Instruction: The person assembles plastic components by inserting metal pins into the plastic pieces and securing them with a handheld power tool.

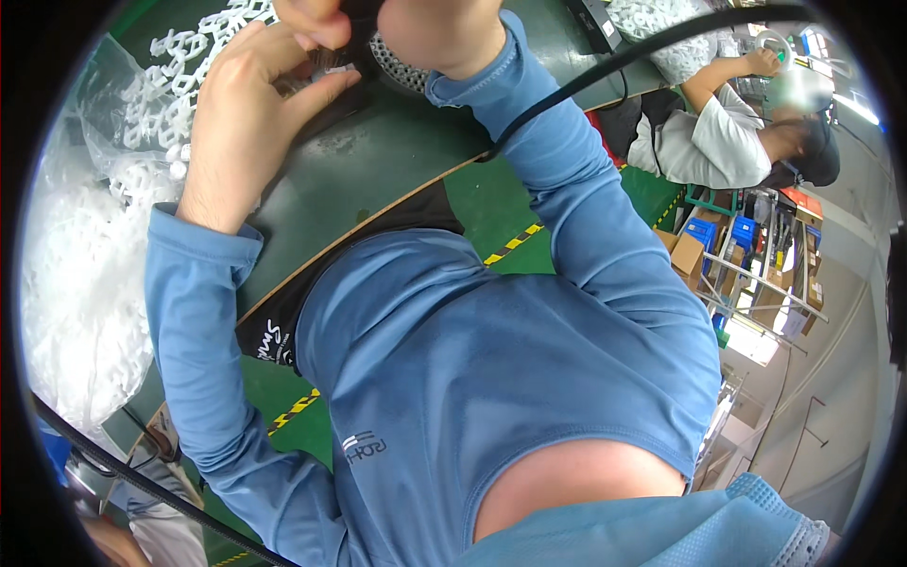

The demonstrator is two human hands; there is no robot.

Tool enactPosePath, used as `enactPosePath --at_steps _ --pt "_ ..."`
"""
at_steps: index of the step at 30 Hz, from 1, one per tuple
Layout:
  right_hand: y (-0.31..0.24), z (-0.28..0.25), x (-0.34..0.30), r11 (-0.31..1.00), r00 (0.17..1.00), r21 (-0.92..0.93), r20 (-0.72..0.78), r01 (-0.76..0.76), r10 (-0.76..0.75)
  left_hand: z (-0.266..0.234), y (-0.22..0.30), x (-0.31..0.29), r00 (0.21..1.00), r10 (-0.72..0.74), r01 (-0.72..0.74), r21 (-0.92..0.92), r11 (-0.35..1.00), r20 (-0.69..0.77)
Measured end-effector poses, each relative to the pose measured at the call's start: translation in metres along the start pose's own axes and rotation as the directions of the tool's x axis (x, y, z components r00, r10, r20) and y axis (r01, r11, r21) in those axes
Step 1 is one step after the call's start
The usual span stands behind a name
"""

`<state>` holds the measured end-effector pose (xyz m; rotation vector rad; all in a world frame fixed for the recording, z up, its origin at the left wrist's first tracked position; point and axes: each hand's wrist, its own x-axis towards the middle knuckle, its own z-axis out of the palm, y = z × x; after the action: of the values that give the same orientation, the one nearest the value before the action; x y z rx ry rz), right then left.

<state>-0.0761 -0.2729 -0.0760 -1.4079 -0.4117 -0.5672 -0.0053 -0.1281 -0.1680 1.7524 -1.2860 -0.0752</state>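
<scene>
At the upper edge, both of my hands are close together over the dark green tabletop (326, 180). My left hand (241, 109) is curled, its thumb and fingers closing around something small and dark with a clear, shiny part, mostly hidden. My right hand (444, 38) is bent beside it; the frame's edge cuts it off and its fingers are largely out of sight. Fingertips meet above the left thumb, and I cannot tell which hand they all belong to. Under the right hand's heel shows a round, perforated grey piece (402, 68).
White plastic chain-like links (179, 71) and a clear bag of white pieces (90, 283) cover the table's left. Another bag (666, 42) lies far right. A black cable (605, 71) crosses by my right arm. A co-worker (709, 142) is to the right; another person's sleeve shows lower left.
</scene>
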Motion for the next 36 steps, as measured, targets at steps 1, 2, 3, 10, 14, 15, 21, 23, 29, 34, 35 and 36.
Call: enactPosePath --at_steps 1,2,3,10,14,15,21,23,29,34,35,36 --pt "0.000 -0.003 0.006 0.997 0.994 0.065 0.099 -0.046 0.040 -0.001 0.000 0.000 1.000 0.002 -0.002 -0.009 1.000 -0.010" --pt "0.002 -0.002 0.008 0.997 0.994 0.068 0.102 -0.044 0.037 -0.001 0.000 -0.001 1.000 0.003 -0.003 -0.017 1.000 -0.020" --pt "0.007 0.001 0.010 0.996 0.997 0.087 0.080 0.000 -0.007 -0.002 -0.001 -0.001 1.000 0.003 -0.003 -0.013 1.000 -0.022" --pt "0.021 -0.006 0.007 0.988 0.993 0.123 0.058 0.097 -0.105 0.001 -0.002 0.001 0.994 -0.109 0.110 -0.099 0.989 0.019" --pt "0.013 -0.008 -0.004 0.959 0.999 0.281 0.033 -0.045 0.038 0.000 0.003 0.001 1.000 -0.010 0.010 -0.001 1.000 -0.021" --pt "0.013 -0.008 -0.007 0.970 0.999 0.242 0.002 -0.031 0.032 0.001 0.006 0.002 1.000 -0.007 0.007 -0.005 1.000 -0.021" --pt "0.021 -0.027 -0.002 0.893 0.972 -0.434 0.234 0.123 -0.020 0.000 0.009 0.000 0.999 -0.052 0.052 -0.032 0.998 -0.001" --pt "0.022 -0.023 -0.001 0.981 0.986 -0.162 0.146 0.106 -0.082 0.000 0.010 0.005 0.996 -0.084 0.085 -0.002 0.996 0.028" --pt "0.034 -0.025 -0.012 0.859 0.965 0.496 0.262 -0.123 -0.013 -0.003 0.010 0.006 0.998 0.028 -0.030 -0.034 0.999 -0.057" --pt "0.026 -0.035 -0.024 0.963 0.946 0.181 0.291 -0.200 0.141 -0.002 0.016 0.008 0.997 -0.004 -0.003 -0.107 0.994 -0.072" --pt "0.040 -0.018 -0.007 0.973 0.982 0.145 0.041 0.177 -0.185 0.002 0.012 0.007 0.997 0.010 -0.019 -0.125 0.992 -0.070" --pt "0.032 -0.025 -0.020 0.927 0.996 0.369 0.079 -0.066 0.040 0.004 0.010 0.007 0.998 0.003 -0.010 -0.116 0.993 -0.062"
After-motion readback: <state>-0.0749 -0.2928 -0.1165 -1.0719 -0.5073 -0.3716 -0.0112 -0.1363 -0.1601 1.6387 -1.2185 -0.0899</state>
